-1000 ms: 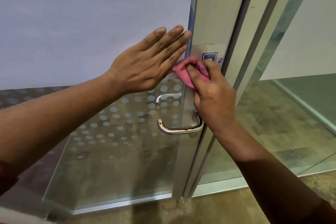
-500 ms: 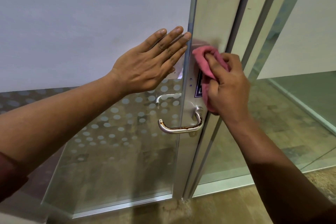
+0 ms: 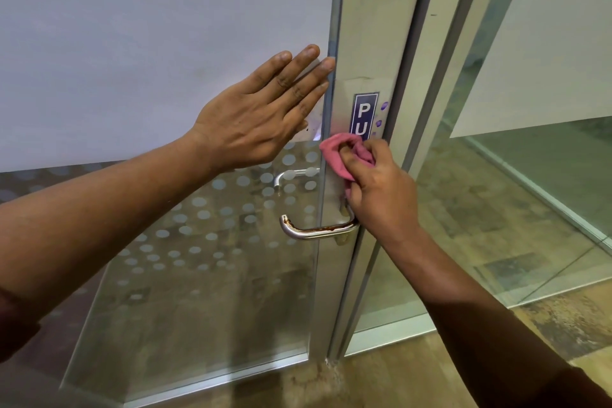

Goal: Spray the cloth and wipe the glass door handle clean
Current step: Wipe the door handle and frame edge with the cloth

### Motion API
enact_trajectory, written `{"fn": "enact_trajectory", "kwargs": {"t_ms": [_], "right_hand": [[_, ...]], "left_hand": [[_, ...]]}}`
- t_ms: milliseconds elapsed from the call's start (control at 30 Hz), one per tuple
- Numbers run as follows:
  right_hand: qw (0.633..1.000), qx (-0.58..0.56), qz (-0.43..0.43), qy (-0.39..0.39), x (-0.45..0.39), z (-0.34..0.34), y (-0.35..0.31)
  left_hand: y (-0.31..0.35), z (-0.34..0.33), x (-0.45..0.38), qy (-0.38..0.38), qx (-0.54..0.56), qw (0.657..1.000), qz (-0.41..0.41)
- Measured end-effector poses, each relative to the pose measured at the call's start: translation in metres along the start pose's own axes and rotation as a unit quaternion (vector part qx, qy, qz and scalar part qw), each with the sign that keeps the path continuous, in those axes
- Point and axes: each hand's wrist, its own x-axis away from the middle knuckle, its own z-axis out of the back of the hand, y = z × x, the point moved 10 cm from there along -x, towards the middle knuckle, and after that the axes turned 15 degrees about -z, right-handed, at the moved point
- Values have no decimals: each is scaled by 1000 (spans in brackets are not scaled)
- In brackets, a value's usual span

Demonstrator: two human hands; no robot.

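Left hand spread flat on frosted glass, centre frame; right hand bunched around pink cloth, pressed to door stile just above handle; handle's pivot hidden behind knuckles; blue sign cut off after "PU".

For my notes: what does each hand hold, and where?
Right hand holds crumpled pink cloth, bunched in its fingers. Left hand holds nothing.

Handle is showing glossy polished metal with rough rust patches; cloth is appearing soft, matt pink fabric.
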Motion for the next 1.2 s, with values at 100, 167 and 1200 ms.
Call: {"fn": "enact_trajectory", "kwargs": {"t_ms": [100, 167, 1200], "right_hand": [[999, -34, -7, 14, -2, 19, 5], [998, -44, -9, 38, -8, 30, 4], [998, 36, -54, 5, 0, 5, 10]], "left_hand": [[0, 1, -2, -2, -1, 1000, -1], [-1, 1, -2, -5, -1, 1000, 0], [2, 3, -1, 16, 3, 1000, -7]]}}
